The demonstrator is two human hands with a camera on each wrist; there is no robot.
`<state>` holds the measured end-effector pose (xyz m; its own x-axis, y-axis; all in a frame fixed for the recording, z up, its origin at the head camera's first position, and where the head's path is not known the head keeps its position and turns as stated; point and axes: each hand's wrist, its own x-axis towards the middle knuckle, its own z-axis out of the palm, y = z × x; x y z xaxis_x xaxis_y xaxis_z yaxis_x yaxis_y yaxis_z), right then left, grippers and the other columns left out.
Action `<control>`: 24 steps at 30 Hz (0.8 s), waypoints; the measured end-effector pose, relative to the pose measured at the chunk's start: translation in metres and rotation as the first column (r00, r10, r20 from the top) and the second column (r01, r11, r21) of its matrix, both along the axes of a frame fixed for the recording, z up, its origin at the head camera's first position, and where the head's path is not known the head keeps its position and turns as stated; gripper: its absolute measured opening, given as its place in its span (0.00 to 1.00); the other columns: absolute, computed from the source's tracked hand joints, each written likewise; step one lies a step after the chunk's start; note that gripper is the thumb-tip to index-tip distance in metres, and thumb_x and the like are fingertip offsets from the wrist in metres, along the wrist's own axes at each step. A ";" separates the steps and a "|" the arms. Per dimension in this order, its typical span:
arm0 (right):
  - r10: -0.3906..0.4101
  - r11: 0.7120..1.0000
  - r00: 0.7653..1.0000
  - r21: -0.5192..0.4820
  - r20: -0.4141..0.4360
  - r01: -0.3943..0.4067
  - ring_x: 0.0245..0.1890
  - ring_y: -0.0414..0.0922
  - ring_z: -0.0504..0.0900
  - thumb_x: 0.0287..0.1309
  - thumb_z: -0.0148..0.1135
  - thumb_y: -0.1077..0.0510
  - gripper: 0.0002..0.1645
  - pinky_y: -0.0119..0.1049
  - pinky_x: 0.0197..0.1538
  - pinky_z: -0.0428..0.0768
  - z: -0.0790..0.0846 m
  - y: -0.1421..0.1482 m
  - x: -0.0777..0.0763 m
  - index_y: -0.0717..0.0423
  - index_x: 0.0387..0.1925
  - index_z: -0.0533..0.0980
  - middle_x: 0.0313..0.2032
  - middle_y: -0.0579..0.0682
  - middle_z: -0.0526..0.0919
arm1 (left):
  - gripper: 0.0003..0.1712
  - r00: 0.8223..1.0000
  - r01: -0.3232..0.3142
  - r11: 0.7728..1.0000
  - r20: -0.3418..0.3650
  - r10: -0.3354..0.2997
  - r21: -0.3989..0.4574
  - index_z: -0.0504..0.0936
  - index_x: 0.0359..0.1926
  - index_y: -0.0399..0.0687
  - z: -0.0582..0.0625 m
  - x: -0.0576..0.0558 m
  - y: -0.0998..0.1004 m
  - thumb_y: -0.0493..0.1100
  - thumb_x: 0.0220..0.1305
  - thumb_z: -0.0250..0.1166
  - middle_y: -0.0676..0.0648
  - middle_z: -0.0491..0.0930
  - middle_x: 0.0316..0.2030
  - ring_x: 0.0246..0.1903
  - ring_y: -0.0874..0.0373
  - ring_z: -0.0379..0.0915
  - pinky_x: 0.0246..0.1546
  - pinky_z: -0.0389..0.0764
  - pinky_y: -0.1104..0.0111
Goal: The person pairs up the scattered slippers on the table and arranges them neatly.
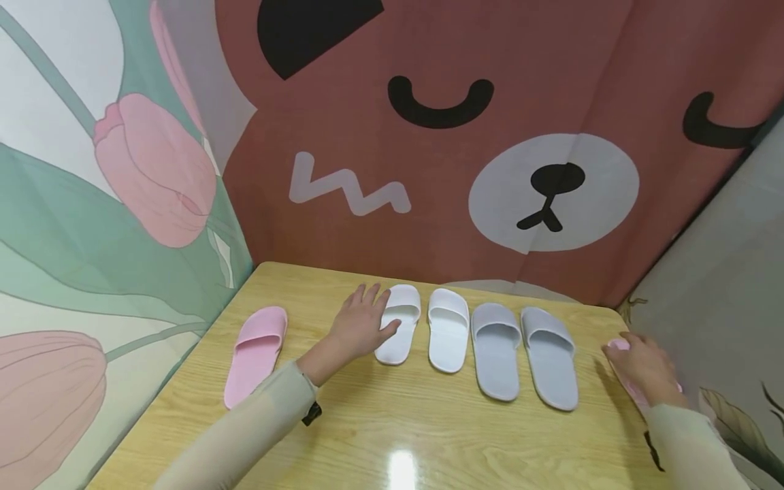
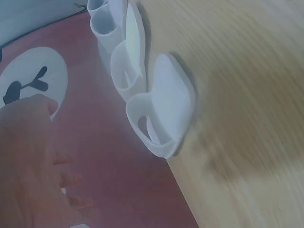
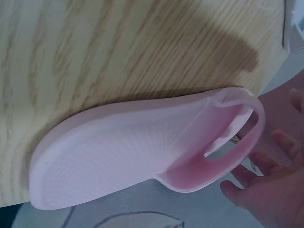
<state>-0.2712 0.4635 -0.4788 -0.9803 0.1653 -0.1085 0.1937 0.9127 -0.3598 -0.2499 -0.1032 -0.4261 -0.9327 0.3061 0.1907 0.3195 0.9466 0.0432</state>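
Observation:
My left hand [image 1: 358, 323], fingers spread, hovers at the left side of a white slipper [image 1: 392, 347] and overlaps it in the head view. The left wrist view shows that hand apart from the slipper, with nothing in its fingers. At the right end of the table, my right hand [image 1: 648, 371] is over a pink slipper [image 3: 109, 147] and hides much of it in the head view. Its loosely bent fingers [image 3: 261, 164] are by the slipper's strap in the right wrist view, not wrapped round it.
A second white slipper [image 1: 449, 340] and two grey slippers [image 1: 497, 364] line up along the wooden table [image 1: 343, 435]. Another pink slipper [image 1: 254, 361] lies at the left. A bear-print curtain [image 1: 343, 238] hangs behind the table's back edge.

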 end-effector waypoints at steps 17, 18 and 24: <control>0.009 0.999 1.000 0.047 -0.012 -0.008 0.58 0.84 0.53 0.69 0.44 0.27 0.56 0.78 0.54 0.58 -0.006 0.015 0.007 0.73 0.72 0.51 0.63 0.84 0.51 | 0.41 1.000 -0.023 0.997 0.019 0.022 0.080 0.64 0.75 0.43 -0.006 0.010 -0.038 0.65 0.73 0.53 0.35 0.61 0.73 0.73 0.31 0.53 0.71 0.61 0.44; 0.006 0.999 1.000 0.047 -0.002 -0.006 0.58 0.84 0.53 0.69 0.44 0.27 0.57 0.78 0.54 0.58 -0.006 0.015 0.006 0.72 0.73 0.51 0.63 0.84 0.50 | 0.41 1.000 -0.025 0.996 0.020 0.023 0.080 0.64 0.75 0.43 -0.006 0.010 -0.040 0.65 0.73 0.53 0.34 0.61 0.73 0.73 0.31 0.53 0.71 0.61 0.44; -0.015 0.999 0.997 0.042 0.070 0.012 0.59 0.83 0.53 0.67 0.44 0.24 0.59 0.77 0.55 0.59 -0.007 0.016 0.004 0.71 0.73 0.52 0.64 0.83 0.50 | 0.42 1.000 -0.029 0.994 0.011 0.028 0.102 0.64 0.75 0.41 -0.008 0.015 -0.051 0.64 0.73 0.54 0.33 0.61 0.73 0.72 0.30 0.54 0.70 0.60 0.43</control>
